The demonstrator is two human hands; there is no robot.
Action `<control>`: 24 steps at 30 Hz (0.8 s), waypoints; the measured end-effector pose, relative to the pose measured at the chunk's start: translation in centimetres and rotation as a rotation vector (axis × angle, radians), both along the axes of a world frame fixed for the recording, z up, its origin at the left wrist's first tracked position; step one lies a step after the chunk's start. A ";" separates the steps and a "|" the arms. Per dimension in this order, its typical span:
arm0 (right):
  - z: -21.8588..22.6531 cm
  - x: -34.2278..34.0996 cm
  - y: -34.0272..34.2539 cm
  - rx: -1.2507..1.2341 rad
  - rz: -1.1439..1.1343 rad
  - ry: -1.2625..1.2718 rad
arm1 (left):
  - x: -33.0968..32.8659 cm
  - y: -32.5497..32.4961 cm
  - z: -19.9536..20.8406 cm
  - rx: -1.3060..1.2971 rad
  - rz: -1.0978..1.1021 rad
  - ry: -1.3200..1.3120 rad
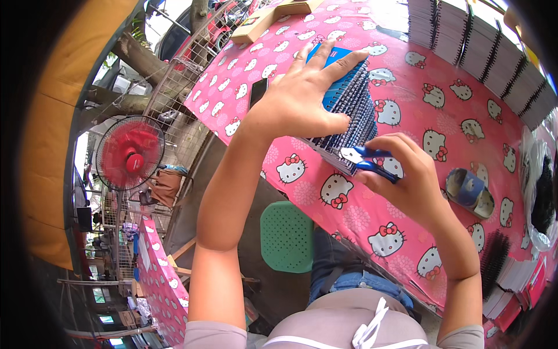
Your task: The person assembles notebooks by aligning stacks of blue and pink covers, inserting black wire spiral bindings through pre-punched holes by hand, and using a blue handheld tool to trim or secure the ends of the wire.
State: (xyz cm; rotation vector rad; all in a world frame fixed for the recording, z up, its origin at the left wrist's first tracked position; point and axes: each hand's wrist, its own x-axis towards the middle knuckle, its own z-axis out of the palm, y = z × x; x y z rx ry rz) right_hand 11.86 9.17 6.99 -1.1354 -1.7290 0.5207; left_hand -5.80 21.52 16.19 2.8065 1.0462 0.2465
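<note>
A stack of spiral-bound notebooks (365,104) with blue covers lies on the pink patterned tablecloth (360,215). My left hand (296,102) is spread over the top cover, fingers apart, with the thumb against the row of dark wire spirals. In my right hand (412,168) is a pair of blue-handled pliers (381,165), its head at the near end of the spirals. The handles are slightly apart. Whether the jaws grip a wire is too small to tell. A dark phone-like object (258,91) lies just left of my left wrist.
Rows of spiral-bound books (476,49) stand at the far right. An oval blue patterned object (469,191), a clear plastic bag (543,198) and dark coils (496,259) lie at the right. A cardboard box (256,28) sits at the far edge. A green stool (286,238) and red fan (131,153) stand left.
</note>
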 end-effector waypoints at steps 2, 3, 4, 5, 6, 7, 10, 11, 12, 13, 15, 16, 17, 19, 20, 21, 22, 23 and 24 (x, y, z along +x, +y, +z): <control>-0.3 -0.2 -0.2 0.311 -0.170 -0.189 | 0.2 0.2 0.0 -0.030 -0.001 -0.030; -0.3 -0.4 0.1 0.349 -0.183 -0.239 | 0.1 0.1 0.0 -0.029 0.001 -0.035; -0.2 -0.6 0.5 0.387 -0.203 -0.291 | 0.3 0.2 0.0 -0.026 -0.004 -0.040; -0.1 -0.6 0.7 0.426 -0.222 -0.343 | 0.5 0.2 0.1 -0.023 -0.008 -0.045; 0.2 -0.5 0.8 0.402 -0.198 -0.300 | 0.6 0.2 0.1 -0.024 -0.016 -0.045; 0.5 -0.2 1.0 0.106 -0.045 -0.102 | 0.4 0.2 0.1 -0.024 -0.016 -0.047; 1.5 1.4 2.6 -0.711 0.311 0.356 | 0.4 0.0 0.0 0.014 -0.012 -0.033; 1.4 1.3 2.6 -0.777 0.330 0.412 | 0.5 -0.1 -0.1 0.031 -0.011 -0.025; 1.4 1.3 2.6 -0.843 0.347 0.468 | 0.4 -0.1 -0.2 0.028 -0.013 -0.034; 1.2 1.1 2.5 -0.910 0.369 0.527 | 0.3 0.0 -0.2 0.023 -0.013 -0.040; 0.0 0.3 1.2 -0.332 0.145 0.214 | 0.0 0.1 -0.4 0.016 -0.019 -0.051; -0.8 0.7 0.9 -0.027 0.023 0.023 | 0.0 0.2 -0.3 0.017 -0.029 -0.057; -1.2 0.8 0.6 0.279 -0.100 -0.167 | 0.0 0.2 -0.3 0.018 -0.039 -0.063; -1.4 0.3 0.6 0.335 -0.128 -0.188 | 0.1 0.4 0.0 -0.012 -0.050 -0.076; -1.3 -0.1 1.1 0.372 -0.143 -0.219 | 0.2 0.4 0.0 -0.029 -0.059 -0.081; -1.3 -0.3 1.5 0.409 -0.159 -0.250 | 0.2 0.5 0.0 -0.037 -0.064 -0.081; -1.6 -0.2 2.1 0.300 -0.021 -0.118 | 0.0 0.6 0.0 -0.042 -0.064 -0.082; -1.4 0.0 2.5 -0.014 0.114 0.065 | -0.1 0.7 0.0 -0.046 -0.064 -0.084; -0.8 0.5 2.7 -0.328 0.247 0.247 | -0.1 0.7 0.0 -0.036 -0.073 -0.076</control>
